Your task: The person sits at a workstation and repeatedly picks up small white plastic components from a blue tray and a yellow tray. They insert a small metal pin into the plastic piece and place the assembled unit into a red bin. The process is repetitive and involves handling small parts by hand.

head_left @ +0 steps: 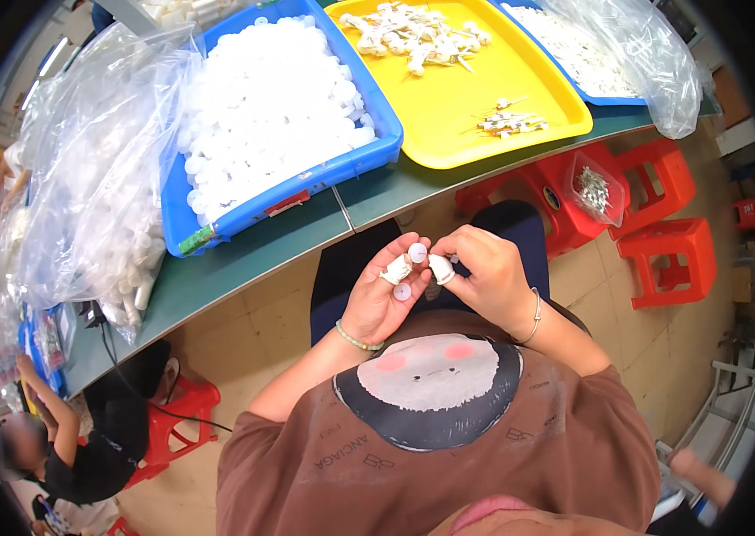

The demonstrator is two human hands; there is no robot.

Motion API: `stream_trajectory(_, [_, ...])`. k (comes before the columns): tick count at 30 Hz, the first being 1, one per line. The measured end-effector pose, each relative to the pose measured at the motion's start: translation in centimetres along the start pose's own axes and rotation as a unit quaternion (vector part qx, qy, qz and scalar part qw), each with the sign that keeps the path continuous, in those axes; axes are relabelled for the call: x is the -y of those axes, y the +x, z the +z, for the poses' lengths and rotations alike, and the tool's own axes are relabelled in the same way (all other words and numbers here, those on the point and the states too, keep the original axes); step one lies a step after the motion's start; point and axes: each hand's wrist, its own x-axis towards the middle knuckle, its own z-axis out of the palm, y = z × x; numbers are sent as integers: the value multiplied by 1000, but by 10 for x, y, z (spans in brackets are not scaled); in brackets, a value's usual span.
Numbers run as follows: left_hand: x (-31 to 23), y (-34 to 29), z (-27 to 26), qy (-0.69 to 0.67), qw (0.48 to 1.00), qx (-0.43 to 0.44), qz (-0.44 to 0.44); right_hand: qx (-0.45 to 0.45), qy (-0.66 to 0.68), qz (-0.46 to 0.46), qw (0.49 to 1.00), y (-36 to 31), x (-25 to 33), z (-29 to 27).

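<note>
My left hand (pixel 376 302) is held above my lap, its fingers curled around small round white plastic caps. One cap (pixel 418 253) sits at its fingertips and another cap (pixel 402 292) lies lower, against the fingers. White wrapping (pixel 396 270) covers part of a left finger. Close beside it, my right hand (pixel 492 275) is closed in a pinch, its fingertips right by the upper cap. White wrapping (pixel 441 269) also covers its thumb. Whatever the right fingers pinch is mostly hidden. In front of both hands is the edge of the green table (pixel 293 257).
A blue tray (pixel 386 147) heaped with white caps stands on the table. Right of it, a yellow tray (pixel 449 107) carries small white parts with thin pins. Plastic bags (pixel 96 170) bulge at left. Red stools (pixel 668 263) stand at right; another person (pixel 96 438) sits at lower left.
</note>
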Motion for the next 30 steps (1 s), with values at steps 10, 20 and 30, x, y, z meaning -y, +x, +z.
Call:
stream_trajectory(10, [6,3,3,105,994,-27,30,25,-16,8,1000,0,8,-5])
stream_trajectory(20, [3,4,8,139,988,-58,39,22,-10,30,999,-3,3,-5])
stream_trajectory(30, [5,3,3,145,985,-81,46,24,-82,-56,995,-7,-6,0])
